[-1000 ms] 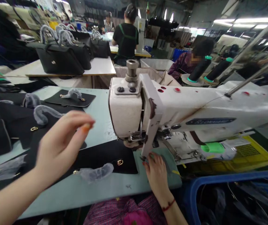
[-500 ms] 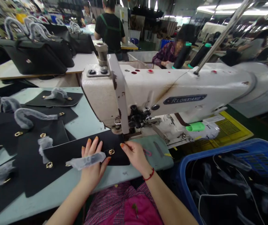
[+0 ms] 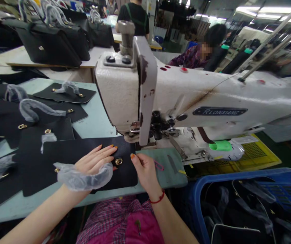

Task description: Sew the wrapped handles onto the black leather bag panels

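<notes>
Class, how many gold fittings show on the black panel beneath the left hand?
2: one fitting between the left hand and right hand, another fitting at the left end of the wrapped handle. More may be hidden.

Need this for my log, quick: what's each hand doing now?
Left hand: open, laid on the flat black leather-like panel, beneath its curved translucent plastic-wrapped handle.
Right hand: touching the panel's right edge; whether it's pinching cannot be told.

my fingers (image 3: 102,156) with orange nails (image 3: 132,156), my red bracelet (image 3: 158,198), black panel (image 3: 128,176), gold fitting (image 3: 119,161), pale blue-green counter (image 3: 94,123), white sewing machine (image 3: 175,84), blue basket (image 3: 198,196), yellow crate (image 3: 269,159), my checked clothing (image 3: 102,220) with a magenta front (image 3: 144,228)
</notes>
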A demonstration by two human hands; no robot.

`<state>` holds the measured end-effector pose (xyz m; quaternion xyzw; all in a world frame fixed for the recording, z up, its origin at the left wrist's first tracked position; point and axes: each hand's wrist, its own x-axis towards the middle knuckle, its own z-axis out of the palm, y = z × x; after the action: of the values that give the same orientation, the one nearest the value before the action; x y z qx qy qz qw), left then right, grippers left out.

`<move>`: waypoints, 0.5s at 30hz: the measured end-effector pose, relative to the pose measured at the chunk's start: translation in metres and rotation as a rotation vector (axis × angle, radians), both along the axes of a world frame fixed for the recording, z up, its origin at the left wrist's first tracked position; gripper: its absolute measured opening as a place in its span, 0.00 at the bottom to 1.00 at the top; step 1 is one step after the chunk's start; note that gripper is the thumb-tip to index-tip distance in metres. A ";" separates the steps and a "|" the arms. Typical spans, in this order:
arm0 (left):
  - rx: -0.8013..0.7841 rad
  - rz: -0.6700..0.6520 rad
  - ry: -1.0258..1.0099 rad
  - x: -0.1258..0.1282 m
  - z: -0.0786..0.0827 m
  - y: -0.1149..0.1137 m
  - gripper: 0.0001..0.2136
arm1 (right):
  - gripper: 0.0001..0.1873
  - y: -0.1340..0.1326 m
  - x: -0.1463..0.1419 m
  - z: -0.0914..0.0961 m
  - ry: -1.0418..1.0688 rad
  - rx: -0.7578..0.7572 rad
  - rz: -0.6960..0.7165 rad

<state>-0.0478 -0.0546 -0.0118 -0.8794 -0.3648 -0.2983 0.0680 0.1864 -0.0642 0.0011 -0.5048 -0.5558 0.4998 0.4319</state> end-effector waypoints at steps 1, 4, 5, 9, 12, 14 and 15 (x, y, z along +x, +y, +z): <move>-0.001 0.009 -0.020 0.002 -0.001 -0.001 0.12 | 0.24 0.000 0.000 0.000 -0.005 -0.003 0.006; -0.018 0.015 -0.042 0.003 -0.003 -0.001 0.11 | 0.24 0.002 0.001 0.000 -0.015 -0.001 0.012; -0.019 0.010 -0.040 0.003 -0.003 0.000 0.11 | 0.24 0.003 0.001 0.001 -0.018 0.005 0.008; -0.040 0.008 -0.014 -0.003 -0.004 0.009 0.10 | 0.24 0.010 0.000 0.003 -0.014 0.006 -0.004; -0.105 0.025 0.012 -0.003 -0.001 0.014 0.12 | 0.25 0.016 -0.002 0.002 0.001 -0.027 -0.006; -0.119 0.045 0.017 -0.002 0.002 0.017 0.12 | 0.25 0.020 -0.003 0.001 0.001 -0.028 -0.016; -0.121 0.055 0.027 -0.001 0.004 0.019 0.12 | 0.25 0.021 -0.003 0.001 -0.004 -0.017 -0.021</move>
<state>-0.0492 -0.0361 -0.0078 -0.8755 -0.4054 -0.2617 0.0278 0.1836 -0.0428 0.0024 -0.5152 -0.5469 0.4992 0.4317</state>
